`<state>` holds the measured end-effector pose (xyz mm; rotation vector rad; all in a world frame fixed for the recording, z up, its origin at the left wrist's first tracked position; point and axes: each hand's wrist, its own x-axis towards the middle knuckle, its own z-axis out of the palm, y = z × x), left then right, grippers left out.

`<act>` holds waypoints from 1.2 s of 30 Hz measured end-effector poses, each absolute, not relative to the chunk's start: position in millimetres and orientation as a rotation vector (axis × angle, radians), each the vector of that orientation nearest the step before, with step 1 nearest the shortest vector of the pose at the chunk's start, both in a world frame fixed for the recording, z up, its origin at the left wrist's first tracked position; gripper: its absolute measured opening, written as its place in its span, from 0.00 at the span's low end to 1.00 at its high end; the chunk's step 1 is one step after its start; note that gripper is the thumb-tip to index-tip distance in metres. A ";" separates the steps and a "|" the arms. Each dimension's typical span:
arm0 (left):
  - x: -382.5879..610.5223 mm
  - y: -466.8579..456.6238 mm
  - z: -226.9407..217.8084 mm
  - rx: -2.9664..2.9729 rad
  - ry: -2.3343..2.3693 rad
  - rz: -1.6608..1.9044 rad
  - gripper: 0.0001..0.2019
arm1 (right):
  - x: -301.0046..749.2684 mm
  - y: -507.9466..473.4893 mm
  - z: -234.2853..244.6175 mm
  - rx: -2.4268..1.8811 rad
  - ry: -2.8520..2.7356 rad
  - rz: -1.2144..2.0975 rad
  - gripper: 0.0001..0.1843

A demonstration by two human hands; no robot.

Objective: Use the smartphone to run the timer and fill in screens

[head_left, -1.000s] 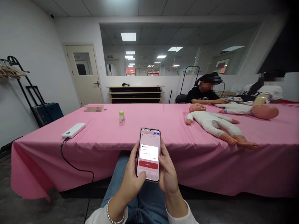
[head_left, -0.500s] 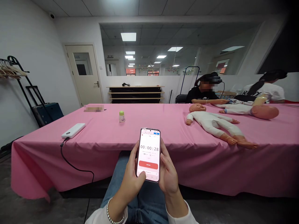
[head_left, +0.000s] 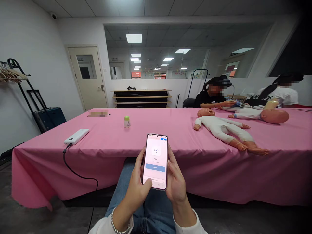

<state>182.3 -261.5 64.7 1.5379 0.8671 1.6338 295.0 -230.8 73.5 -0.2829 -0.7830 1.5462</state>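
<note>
A smartphone (head_left: 155, 162) is held upright over my lap, in front of the table's near edge. Its lit screen shows a round icon and a blue button. My left hand (head_left: 138, 182) grips the phone's left side, the thumb lying over the lower screen. Around the right edge closes my right hand (head_left: 175, 178), its fingers partly hidden behind the phone. Beyond the phone, a small white bottle with a green cap (head_left: 127, 122) stands on the pink tablecloth (head_left: 161, 125).
A white power bank (head_left: 77, 136) with a black cable lies on the table's left. To the right lies a baby doll in white (head_left: 219, 126), with another doll (head_left: 275, 116) behind it. A person in black (head_left: 214, 94) sits across, handling cloth; another person (head_left: 280, 91) is farther right.
The phone screen has switched from a timer with a red button to a page with a blue button. Across the table, the person's hand and the cloth have moved slightly.
</note>
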 end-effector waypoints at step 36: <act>183.2 -261.8 65.1 1.548 0.938 1.625 0.34 | 292.3 -227.9 74.9 -0.393 -0.809 1.443 0.26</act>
